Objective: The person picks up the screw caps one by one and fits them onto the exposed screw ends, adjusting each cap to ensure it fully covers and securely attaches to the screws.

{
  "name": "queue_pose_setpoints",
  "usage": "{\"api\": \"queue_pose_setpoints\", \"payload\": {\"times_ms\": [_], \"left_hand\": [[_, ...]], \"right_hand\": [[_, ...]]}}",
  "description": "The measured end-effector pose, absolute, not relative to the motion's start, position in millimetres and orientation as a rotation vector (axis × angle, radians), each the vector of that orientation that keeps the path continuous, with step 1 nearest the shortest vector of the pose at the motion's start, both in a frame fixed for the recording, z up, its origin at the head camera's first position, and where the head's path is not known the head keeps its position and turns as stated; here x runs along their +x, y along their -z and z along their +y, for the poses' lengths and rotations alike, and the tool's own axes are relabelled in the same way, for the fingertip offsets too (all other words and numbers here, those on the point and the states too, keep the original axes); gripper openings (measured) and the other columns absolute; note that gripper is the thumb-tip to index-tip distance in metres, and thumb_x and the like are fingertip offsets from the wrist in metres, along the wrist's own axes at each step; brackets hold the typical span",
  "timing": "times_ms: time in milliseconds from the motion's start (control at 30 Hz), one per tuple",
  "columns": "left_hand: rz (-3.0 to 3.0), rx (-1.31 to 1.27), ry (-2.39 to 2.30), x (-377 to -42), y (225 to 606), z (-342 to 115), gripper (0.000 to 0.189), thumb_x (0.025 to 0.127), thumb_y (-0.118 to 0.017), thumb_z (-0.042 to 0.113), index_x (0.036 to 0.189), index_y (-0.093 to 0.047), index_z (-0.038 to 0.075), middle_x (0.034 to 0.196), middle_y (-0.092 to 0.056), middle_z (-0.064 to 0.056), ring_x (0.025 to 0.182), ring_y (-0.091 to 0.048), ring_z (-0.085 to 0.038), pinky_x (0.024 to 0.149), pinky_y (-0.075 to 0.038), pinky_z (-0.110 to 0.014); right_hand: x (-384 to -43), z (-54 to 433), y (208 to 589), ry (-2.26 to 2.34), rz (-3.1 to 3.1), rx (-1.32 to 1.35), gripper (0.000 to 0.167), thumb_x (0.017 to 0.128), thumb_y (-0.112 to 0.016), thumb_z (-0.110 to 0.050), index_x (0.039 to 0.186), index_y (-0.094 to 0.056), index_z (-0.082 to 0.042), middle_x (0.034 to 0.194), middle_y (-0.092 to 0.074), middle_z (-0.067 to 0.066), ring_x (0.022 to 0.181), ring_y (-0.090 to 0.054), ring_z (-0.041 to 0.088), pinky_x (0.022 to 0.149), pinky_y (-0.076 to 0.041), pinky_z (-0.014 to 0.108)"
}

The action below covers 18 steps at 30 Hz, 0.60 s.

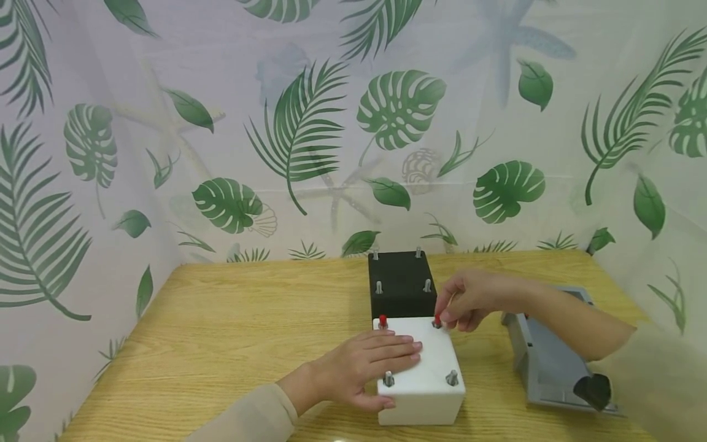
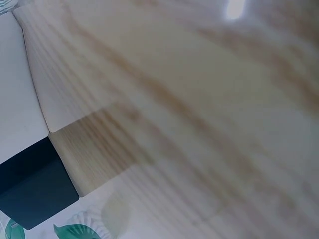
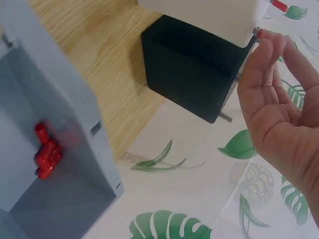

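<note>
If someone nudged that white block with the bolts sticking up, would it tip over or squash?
The white block would probably slide rather than tip, since it sits flat on the table. It seems stiff: its top shows no dent under the left hand. The smooth faces may feel a little slippery.

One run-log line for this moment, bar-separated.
left hand: resting on white box | right hand: pinching red cap at far right bolt | near bolts: bare | gray tray: red caps inside

White box (image 1: 433, 347), red caps (image 1: 383, 320) seemingly upright at rear corners
</note>
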<state>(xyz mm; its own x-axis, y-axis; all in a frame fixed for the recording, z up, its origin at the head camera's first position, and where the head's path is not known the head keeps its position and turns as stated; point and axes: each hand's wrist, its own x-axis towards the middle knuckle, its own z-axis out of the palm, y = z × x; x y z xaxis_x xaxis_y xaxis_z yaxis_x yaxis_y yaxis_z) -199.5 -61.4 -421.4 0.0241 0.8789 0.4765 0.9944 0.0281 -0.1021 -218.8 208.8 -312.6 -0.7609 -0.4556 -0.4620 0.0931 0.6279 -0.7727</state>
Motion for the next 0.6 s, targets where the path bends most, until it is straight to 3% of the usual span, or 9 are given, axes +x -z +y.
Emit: {"api": "queue_pose_setpoints", "payload": {"times_ms": [333,600], "left_hand": [[-1.898,-1.896,0.368,-201,423,-61,0.062,0.095,-0.041,0.046,0.138,-0.046,0.003,0.144,-0.046,-0.008,0.138,-0.035,-0.017,0.114,-0.025,-0.030],[-1.896,-1.890,0.349,-200,423,-61,0.069,0.083,-0.063,0.042,0.138,-0.047,0.003,0.143,-0.047,-0.008,0.137,-0.036,-0.017,0.114,-0.026,-0.030]], "right_hand": [[-220,234,313,1.093,2.236,-0.237,0.019,0.084,-0.069,-0.014,0.096,-0.065,0.001,0.079,-0.066,0.005,0.066,-0.060,0.013,0.066,-0.056,0.030],[-218,250,310,1.041,2.287,-0.212,0.016,0.085,-0.067,-0.013,0.096,-0.065,-0.001,0.080,-0.065,0.003,0.069,-0.059,0.014,0.067,-0.056,0.030]]}}
